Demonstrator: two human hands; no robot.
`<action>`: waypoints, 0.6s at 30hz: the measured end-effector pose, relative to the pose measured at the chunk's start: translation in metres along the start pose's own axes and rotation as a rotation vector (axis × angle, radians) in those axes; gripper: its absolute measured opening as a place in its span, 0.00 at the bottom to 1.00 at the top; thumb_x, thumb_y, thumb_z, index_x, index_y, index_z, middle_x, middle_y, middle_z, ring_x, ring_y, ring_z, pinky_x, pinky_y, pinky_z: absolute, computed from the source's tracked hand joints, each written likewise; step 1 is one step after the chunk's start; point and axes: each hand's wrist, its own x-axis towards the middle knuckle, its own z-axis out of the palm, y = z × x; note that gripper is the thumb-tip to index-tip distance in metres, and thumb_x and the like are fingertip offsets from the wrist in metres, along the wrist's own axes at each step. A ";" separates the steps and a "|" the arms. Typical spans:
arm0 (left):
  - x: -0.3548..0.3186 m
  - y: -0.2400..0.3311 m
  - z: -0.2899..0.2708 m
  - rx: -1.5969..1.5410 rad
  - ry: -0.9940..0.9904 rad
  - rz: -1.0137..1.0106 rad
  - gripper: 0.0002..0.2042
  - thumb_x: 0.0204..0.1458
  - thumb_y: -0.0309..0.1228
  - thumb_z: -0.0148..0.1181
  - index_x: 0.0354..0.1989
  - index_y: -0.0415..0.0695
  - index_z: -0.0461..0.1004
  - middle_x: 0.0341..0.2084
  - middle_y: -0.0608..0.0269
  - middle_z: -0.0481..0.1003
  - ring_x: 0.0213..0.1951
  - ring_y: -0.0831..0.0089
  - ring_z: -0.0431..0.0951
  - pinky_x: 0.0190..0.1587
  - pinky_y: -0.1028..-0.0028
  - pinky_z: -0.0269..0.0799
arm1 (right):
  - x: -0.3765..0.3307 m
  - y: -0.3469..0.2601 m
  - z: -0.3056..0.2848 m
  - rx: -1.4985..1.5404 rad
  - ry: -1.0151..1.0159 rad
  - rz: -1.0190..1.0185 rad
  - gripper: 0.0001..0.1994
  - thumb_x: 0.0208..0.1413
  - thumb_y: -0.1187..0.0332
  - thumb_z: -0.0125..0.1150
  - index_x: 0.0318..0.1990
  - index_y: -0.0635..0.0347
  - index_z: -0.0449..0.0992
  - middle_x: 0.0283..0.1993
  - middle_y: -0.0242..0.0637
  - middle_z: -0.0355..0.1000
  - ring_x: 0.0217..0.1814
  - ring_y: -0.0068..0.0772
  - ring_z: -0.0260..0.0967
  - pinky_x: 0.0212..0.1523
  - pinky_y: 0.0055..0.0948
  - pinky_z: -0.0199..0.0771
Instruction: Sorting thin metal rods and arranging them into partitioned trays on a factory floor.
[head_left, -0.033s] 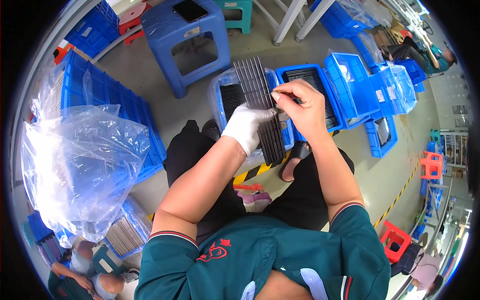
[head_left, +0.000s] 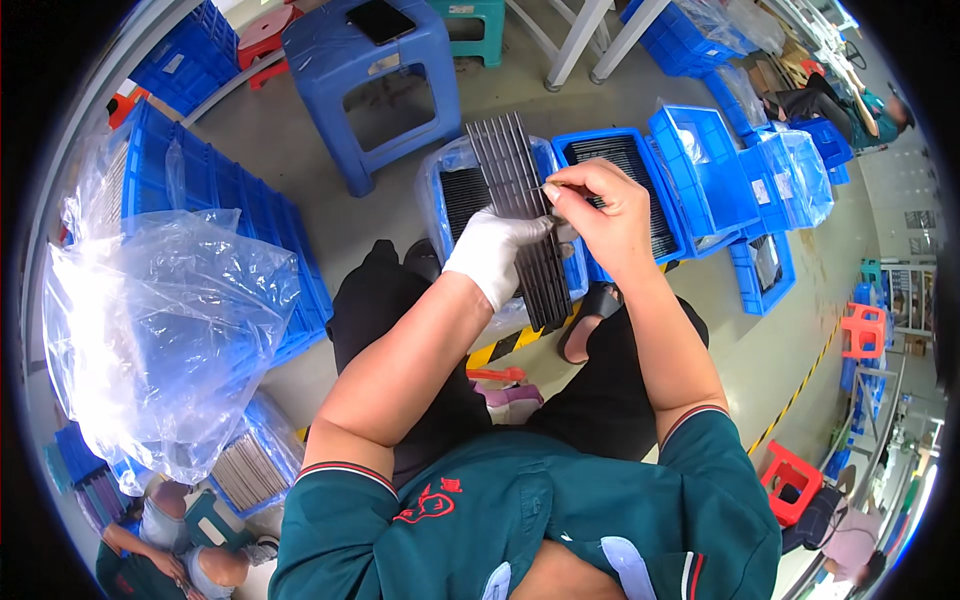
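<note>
My left hand point(head_left: 497, 248), in a white glove, grips a long dark slatted panel point(head_left: 515, 160) by its middle, the thumb lying across the slats. The panel tilts over a plastic-lined blue crate point(head_left: 432, 195) that holds dark slatted pieces point(head_left: 463, 197). At the panel's right edge my bare right hand point(head_left: 607, 212) is closed in a pinch. A thin sliver shows at its fingertips, too small to name. Just right of the panel stands another blue crate point(head_left: 668, 240) with dark pieces point(head_left: 612, 160) stacked in it, partly hidden by my right hand.
A blue stool point(head_left: 375, 75) with a black phone point(head_left: 381, 20) stands ahead. Stacked blue crates point(head_left: 225, 200) and clear plastic sheeting point(head_left: 165, 330) rise at left. More blue bins point(head_left: 703, 180) are at right. A person point(head_left: 180, 545) sits at lower left; red stools point(head_left: 790, 480) stand at right.
</note>
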 end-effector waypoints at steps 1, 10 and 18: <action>0.001 0.000 -0.001 0.009 -0.002 -0.006 0.12 0.52 0.18 0.56 0.46 0.36 0.72 0.38 0.55 0.76 0.40 0.61 0.80 0.41 0.62 0.78 | 0.000 0.001 0.000 0.018 0.001 0.011 0.05 0.46 0.78 0.66 0.32 0.61 0.79 0.29 0.28 0.72 0.30 0.17 0.66 0.30 0.18 0.64; -0.001 0.002 0.000 -0.023 -0.030 -0.025 0.12 0.52 0.19 0.56 0.46 0.36 0.72 0.37 0.55 0.77 0.38 0.60 0.80 0.41 0.61 0.78 | 0.000 0.001 -0.002 0.118 -0.008 0.101 0.05 0.47 0.78 0.66 0.32 0.61 0.79 0.30 0.28 0.72 0.30 0.16 0.67 0.30 0.18 0.64; 0.007 -0.004 -0.013 0.037 0.000 -0.003 0.12 0.50 0.17 0.56 0.44 0.37 0.74 0.35 0.58 0.77 0.36 0.66 0.80 0.41 0.67 0.76 | 0.004 -0.001 0.002 -0.238 0.071 -0.326 0.06 0.37 0.75 0.66 0.26 0.55 0.78 0.27 0.32 0.71 0.30 0.38 0.69 0.31 0.33 0.70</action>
